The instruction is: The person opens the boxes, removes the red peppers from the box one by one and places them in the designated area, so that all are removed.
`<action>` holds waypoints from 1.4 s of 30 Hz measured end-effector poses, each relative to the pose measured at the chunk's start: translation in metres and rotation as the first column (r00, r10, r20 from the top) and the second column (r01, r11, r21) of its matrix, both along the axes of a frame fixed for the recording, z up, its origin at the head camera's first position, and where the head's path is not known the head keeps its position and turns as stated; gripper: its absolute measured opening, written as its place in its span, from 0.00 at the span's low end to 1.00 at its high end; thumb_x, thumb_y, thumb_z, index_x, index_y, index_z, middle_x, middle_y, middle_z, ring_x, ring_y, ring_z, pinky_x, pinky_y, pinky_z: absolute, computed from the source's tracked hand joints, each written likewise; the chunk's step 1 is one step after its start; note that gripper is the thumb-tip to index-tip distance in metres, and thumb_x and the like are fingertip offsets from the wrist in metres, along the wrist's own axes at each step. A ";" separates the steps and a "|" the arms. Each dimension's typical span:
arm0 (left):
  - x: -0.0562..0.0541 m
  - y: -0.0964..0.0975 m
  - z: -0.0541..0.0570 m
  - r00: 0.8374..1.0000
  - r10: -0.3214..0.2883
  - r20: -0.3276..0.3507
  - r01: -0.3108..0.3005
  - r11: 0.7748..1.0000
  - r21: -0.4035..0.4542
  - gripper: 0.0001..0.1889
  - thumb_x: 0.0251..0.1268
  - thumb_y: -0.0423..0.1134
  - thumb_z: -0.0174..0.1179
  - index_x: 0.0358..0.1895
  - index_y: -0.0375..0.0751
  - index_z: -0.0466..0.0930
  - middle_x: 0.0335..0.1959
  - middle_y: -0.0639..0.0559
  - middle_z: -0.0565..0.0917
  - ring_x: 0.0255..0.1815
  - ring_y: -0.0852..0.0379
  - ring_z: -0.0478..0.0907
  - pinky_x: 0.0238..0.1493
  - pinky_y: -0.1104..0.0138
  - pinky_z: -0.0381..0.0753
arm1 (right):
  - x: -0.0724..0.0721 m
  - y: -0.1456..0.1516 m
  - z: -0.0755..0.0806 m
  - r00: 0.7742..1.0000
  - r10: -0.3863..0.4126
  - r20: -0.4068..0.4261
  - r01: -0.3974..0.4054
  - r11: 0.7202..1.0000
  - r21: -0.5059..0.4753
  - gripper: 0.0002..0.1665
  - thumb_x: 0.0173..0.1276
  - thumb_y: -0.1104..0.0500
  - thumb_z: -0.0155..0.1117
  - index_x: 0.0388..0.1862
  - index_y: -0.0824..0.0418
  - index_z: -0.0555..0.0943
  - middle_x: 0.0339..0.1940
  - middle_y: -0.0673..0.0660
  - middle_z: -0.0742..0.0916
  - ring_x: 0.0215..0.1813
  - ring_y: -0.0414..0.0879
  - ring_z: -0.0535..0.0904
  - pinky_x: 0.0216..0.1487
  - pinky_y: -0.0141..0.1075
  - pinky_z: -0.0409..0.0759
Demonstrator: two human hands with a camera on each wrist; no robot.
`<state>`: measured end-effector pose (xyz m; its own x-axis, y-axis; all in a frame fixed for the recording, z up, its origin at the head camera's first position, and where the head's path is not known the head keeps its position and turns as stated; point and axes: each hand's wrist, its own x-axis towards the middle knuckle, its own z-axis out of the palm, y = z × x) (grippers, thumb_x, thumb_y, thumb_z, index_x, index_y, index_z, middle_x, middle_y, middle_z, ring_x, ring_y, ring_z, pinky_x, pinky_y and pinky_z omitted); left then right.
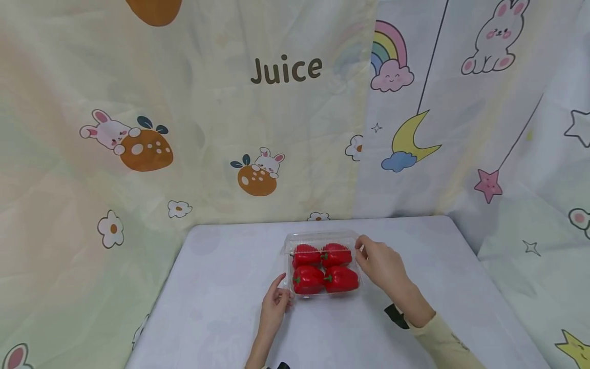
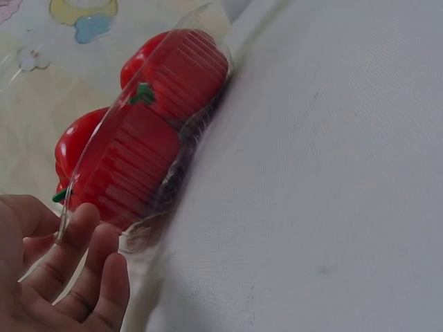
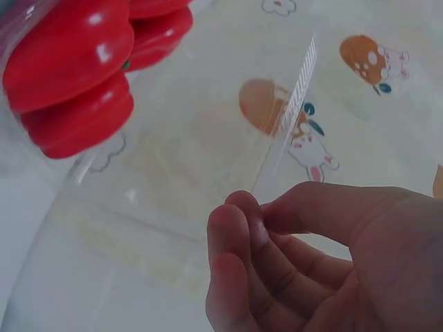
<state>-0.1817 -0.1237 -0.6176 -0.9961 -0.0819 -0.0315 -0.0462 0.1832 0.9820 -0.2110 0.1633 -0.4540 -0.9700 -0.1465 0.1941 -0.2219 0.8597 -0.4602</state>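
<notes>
A clear plastic clamshell box (image 1: 289, 264) stands on the table with several red bell peppers (image 1: 309, 279) inside, their green stems showing. Its see-through lid (image 1: 318, 238) is raised at the far side. My right hand (image 1: 381, 264) pinches the lid's edge between thumb and fingertips, which the right wrist view shows close up. At the box's near left corner, my left hand (image 1: 275, 301) holds the rim, the thumb on one side and the fingers on the other. The left wrist view shows two of the peppers (image 2: 128, 162) through the ribbed wall.
The table (image 1: 221, 307) has a white cover and rounded far corners. Behind it hangs a printed curtain (image 1: 207, 169) with bunnies, fruit and the word Juice. Another printed cloth (image 1: 507, 230) hangs on the right.
</notes>
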 end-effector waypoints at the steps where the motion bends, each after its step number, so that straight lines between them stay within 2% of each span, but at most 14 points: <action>1: 0.000 0.000 0.000 1.000 -0.001 0.001 0.001 1.000 0.001 0.26 0.73 0.34 0.57 0.73 0.47 0.68 0.34 0.43 0.85 0.29 0.52 0.82 0.33 0.71 0.83 | -0.001 0.003 0.001 1.000 -0.003 -0.002 0.003 1.000 0.001 0.07 0.67 0.62 0.63 0.44 0.60 0.79 0.21 0.50 0.81 0.16 0.42 0.67 0.18 0.33 0.69; 7: 0.001 0.000 0.002 1.000 0.001 0.007 -0.001 1.000 -0.012 0.26 0.74 0.35 0.57 0.73 0.46 0.68 0.34 0.44 0.85 0.29 0.53 0.82 0.34 0.73 0.82 | -0.006 0.020 0.004 1.000 0.011 0.016 -0.011 1.000 -0.019 0.07 0.69 0.62 0.61 0.44 0.61 0.79 0.26 0.52 0.83 0.19 0.41 0.70 0.20 0.33 0.71; 14: 0.003 -0.001 0.001 1.000 -0.008 -0.029 0.007 1.000 -0.020 0.26 0.74 0.34 0.56 0.73 0.44 0.68 0.34 0.43 0.85 0.28 0.55 0.82 0.34 0.71 0.83 | -0.015 0.031 0.003 0.999 0.050 0.011 -0.049 0.995 -0.085 0.05 0.69 0.62 0.66 0.42 0.59 0.82 0.32 0.54 0.83 0.31 0.44 0.76 0.28 0.32 0.76; 18: 0.002 -0.002 0.001 0.999 -0.012 -0.034 0.011 1.000 -0.012 0.26 0.73 0.33 0.56 0.73 0.41 0.67 0.34 0.42 0.86 0.28 0.53 0.83 0.34 0.68 0.84 | -0.020 0.036 0.001 0.997 0.067 -0.026 -0.070 0.991 -0.115 0.05 0.69 0.61 0.67 0.43 0.59 0.84 0.40 0.58 0.82 0.41 0.50 0.79 0.38 0.38 0.82; 21: 0.002 -0.002 0.002 1.000 -0.008 -0.012 0.008 1.000 -0.005 0.26 0.73 0.33 0.57 0.73 0.45 0.68 0.34 0.43 0.86 0.29 0.53 0.83 0.34 0.68 0.84 | -0.024 0.038 0.000 0.996 0.081 -0.044 -0.087 0.985 -0.148 0.06 0.70 0.61 0.67 0.44 0.59 0.84 0.44 0.59 0.84 0.46 0.53 0.81 0.44 0.45 0.84; 25: 0.001 -0.002 0.002 1.000 -0.005 0.010 0.005 1.000 -0.004 0.26 0.72 0.34 0.58 0.72 0.49 0.69 0.35 0.43 0.86 0.29 0.54 0.83 0.35 0.69 0.84 | -0.030 0.038 0.000 0.994 0.090 -0.055 -0.099 0.978 -0.183 0.07 0.71 0.61 0.65 0.46 0.60 0.83 0.44 0.58 0.86 0.47 0.53 0.82 0.47 0.49 0.84; 33: 0.004 -0.001 0.003 1.000 0.002 0.011 -0.002 1.000 -0.027 0.27 0.73 0.33 0.56 0.74 0.45 0.66 0.37 0.42 0.87 0.32 0.46 0.84 0.35 0.67 0.84 | -0.041 0.035 -0.005 0.996 0.068 -0.050 -0.078 0.968 -0.238 0.10 0.74 0.59 0.62 0.51 0.59 0.81 0.49 0.60 0.87 0.52 0.55 0.82 0.54 0.53 0.83; 37: 0.008 0.003 0.012 1.000 0.004 0.029 -0.003 0.998 -0.055 0.27 0.74 0.31 0.54 0.74 0.43 0.66 0.38 0.38 0.86 0.35 0.38 0.83 0.35 0.67 0.84 | -0.049 0.035 -0.008 0.990 0.087 -0.107 -0.113 0.957 -0.269 0.10 0.74 0.60 0.62 0.51 0.60 0.80 0.49 0.60 0.87 0.53 0.56 0.82 0.57 0.55 0.82; 42: 0.017 0.005 0.036 1.000 -0.020 0.017 0.020 0.999 -0.026 0.27 0.73 0.29 0.53 0.74 0.38 0.65 0.38 0.35 0.85 0.35 0.33 0.82 0.35 0.67 0.83 | -0.060 0.037 -0.012 0.979 0.109 -0.175 -0.155 0.949 -0.274 0.12 0.74 0.60 0.62 0.53 0.61 0.79 0.48 0.58 0.87 0.53 0.54 0.83 0.54 0.52 0.83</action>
<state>-0.1646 -0.1185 -0.5813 -0.9969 -0.0628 -0.0468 -0.0590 0.2097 0.9760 -0.2708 0.2003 -0.4664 -0.9001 -0.1879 0.3930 -0.4129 0.6557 -0.6322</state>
